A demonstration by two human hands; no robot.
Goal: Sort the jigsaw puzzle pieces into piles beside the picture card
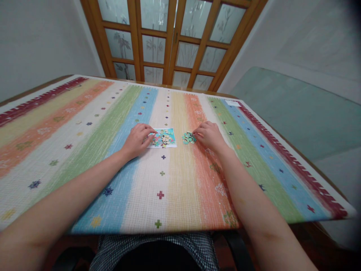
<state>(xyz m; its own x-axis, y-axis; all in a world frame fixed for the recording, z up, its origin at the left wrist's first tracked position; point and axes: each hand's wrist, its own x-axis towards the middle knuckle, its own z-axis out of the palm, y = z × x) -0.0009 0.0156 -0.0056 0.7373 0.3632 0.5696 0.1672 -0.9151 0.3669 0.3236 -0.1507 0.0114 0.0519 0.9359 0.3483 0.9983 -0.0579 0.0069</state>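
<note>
A small picture sheet [174, 144] with a blue printed edge lies on the table, with several loose jigsaw puzzle pieces [166, 139] heaped over it. My left hand [138, 138] rests at the sheet's left side, thumb and forefinger apart, their tips touching the pieces. To the right of the sheet, directly on the cloth, sits a smaller pile of teal puzzle pieces [188, 138]. My right hand [209, 135] reaches this pile from its right, fingers bunched toward the thumb at the pile's edge. Whatever may be between those fingertips is too small to make out.
A striped, patterned tablecloth [149, 188] covers the wide table. Near the far right corner lies a small white label or paper [232, 103]. Wooden doors with frosted panes [153, 49] stand beyond the table, and a pale green panel [296, 109] is at the right.
</note>
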